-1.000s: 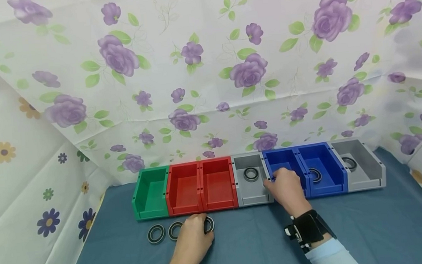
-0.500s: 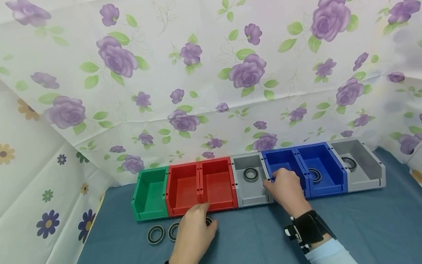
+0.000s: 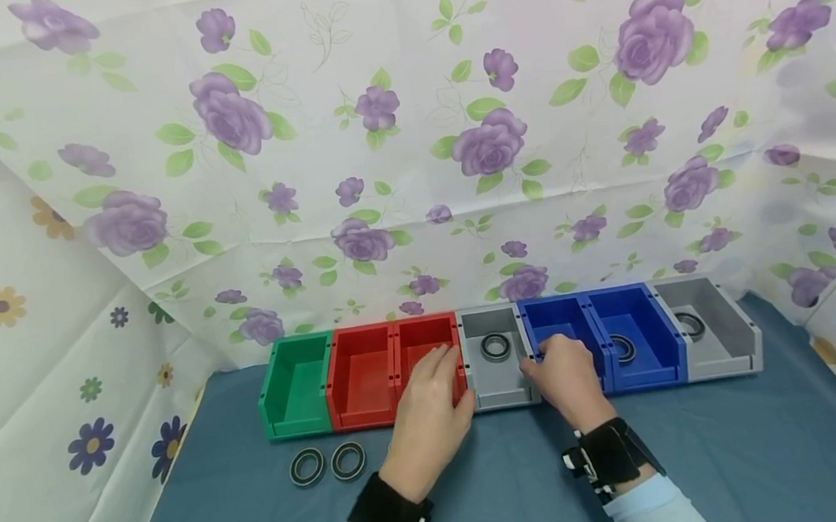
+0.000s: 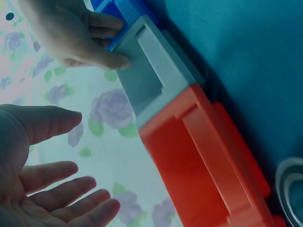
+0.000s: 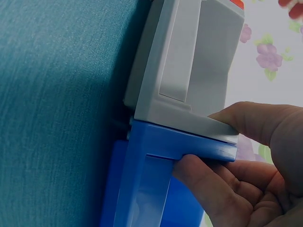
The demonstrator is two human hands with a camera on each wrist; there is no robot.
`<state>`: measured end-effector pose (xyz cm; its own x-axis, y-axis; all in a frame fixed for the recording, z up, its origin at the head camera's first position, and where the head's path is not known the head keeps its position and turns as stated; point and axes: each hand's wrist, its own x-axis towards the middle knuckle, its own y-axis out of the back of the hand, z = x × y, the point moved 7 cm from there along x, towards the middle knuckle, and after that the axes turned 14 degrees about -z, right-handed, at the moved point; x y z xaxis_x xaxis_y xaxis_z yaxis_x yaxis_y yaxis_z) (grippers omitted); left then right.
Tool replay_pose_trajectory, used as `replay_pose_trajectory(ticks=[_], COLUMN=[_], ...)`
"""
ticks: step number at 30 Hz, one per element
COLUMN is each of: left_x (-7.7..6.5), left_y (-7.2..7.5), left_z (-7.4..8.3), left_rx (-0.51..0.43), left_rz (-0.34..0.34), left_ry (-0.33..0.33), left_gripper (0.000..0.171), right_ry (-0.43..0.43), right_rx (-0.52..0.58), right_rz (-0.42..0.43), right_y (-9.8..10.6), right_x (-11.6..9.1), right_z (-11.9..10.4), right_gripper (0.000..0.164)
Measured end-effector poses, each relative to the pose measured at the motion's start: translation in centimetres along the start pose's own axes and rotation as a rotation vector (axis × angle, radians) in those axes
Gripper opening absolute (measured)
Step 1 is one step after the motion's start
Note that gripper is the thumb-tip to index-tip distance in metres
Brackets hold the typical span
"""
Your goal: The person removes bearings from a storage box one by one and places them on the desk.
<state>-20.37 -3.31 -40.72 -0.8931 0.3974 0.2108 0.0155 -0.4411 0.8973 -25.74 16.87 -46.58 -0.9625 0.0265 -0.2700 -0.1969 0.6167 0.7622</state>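
Note:
My left hand (image 3: 430,422) hovers over the right-hand red bin (image 3: 425,337). In the left wrist view its fingers (image 4: 71,194) are extended and hold nothing. My right hand (image 3: 568,376) pinches the adjoining side walls of the middle grey bin (image 3: 500,386) and the blue bin (image 3: 557,315). In the right wrist view the thumb lies on the grey side and the curled fingers on the blue side. One bearing (image 3: 496,347) lies in that grey bin. On the cloth in front are two bearings (image 3: 307,467); the left wrist view shows a bearing (image 4: 289,189) at its edge.
A green bin (image 3: 297,379) and another red bin (image 3: 364,373) stand left in the row. The right blue bin (image 3: 640,324) and end grey bin (image 3: 722,325) each hold a bearing. A flowered sheet (image 3: 380,173) rises behind the blue cloth (image 3: 512,485).
My left hand has released the bearing on the cloth and moved up and right, over the red bin. My right hand has stayed at the same bin walls.

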Motion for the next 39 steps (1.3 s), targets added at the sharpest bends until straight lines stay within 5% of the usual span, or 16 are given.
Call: replay_pose_trajectory(ticks=[16,26,39], left_x=[5.0,7.4,8.9], left_y=[-3.8,-6.8,-8.9], left_z=[2.7,2.5,2.3], left_rx=[0.063,0.189,0.311], left_rz=[-0.084,-0.221,-0.311], left_ry=[-0.074,-0.002,-0.019], left_gripper=[0.06,0.06,0.057], right_ry=[0.041,0.023,0.056], right_rx=[-0.036,-0.048,-0.033], right_rz=[0.041,0.036,0.043], right_y=[0.0,0.1,0.1], right_x=[0.2,0.2,0.0], right_z=[0.1,0.1,-0.1], right_gripper=[0.044,0.046,0.039])
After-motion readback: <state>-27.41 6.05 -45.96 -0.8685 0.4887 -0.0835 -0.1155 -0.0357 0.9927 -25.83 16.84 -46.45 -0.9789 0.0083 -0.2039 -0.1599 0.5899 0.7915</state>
